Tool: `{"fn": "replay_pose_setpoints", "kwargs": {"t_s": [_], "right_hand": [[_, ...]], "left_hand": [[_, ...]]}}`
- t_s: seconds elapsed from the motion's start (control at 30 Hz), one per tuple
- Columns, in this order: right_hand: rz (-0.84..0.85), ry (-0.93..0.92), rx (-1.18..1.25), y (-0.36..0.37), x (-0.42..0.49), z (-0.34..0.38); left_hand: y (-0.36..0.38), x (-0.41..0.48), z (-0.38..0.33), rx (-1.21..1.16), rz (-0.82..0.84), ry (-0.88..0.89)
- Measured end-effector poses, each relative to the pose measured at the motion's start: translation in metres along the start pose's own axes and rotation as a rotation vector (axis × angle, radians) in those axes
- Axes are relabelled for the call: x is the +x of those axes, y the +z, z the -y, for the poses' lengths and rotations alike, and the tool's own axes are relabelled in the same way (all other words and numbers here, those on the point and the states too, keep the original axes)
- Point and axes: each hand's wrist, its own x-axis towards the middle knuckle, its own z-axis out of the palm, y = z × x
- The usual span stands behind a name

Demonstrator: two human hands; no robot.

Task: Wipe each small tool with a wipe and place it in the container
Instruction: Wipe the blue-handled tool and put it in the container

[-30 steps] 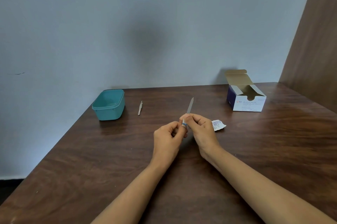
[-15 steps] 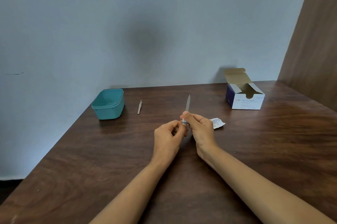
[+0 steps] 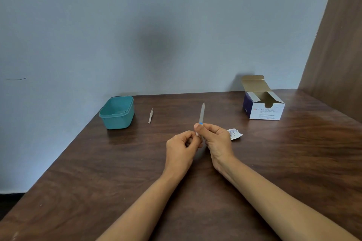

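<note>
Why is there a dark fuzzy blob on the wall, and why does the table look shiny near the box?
Head view: the fuzzy blob on the grey-blue wall is a soft shadow, probably the person's own; head view again, the dark brown wooden table gleams palely where light bounces off, and faintly mirrors the teal plastic container.

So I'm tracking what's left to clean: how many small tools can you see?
2. A nail file stands upright, pinched by the left hand and right hand; tweezers lie on the table just right of the teal tub. Part of the tub's inside is hidden.
</note>
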Motion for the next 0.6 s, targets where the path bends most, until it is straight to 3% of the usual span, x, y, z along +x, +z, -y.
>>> {"fn": "replay_pose_setpoints", "kwargs": {"t_s": [0.2,0.43,0.6], "right_hand": [[-0.039,-0.027,-0.016,0.0018,-0.0021,-0.0003],[0.122,0.016,0.043,0.0004,-0.0006,0.0035],[0.127,0.048,0.09,-0.0013,0.0004,0.0055]], "left_hand": [[0.0008,0.0012,0.0002,-0.014,-0.008,0.006],[-0.0009,0.0001,-0.0011,-0.003,-0.044,0.021],[-0.0022,0.0,-0.0029,0.02,-0.048,0.023]]}}
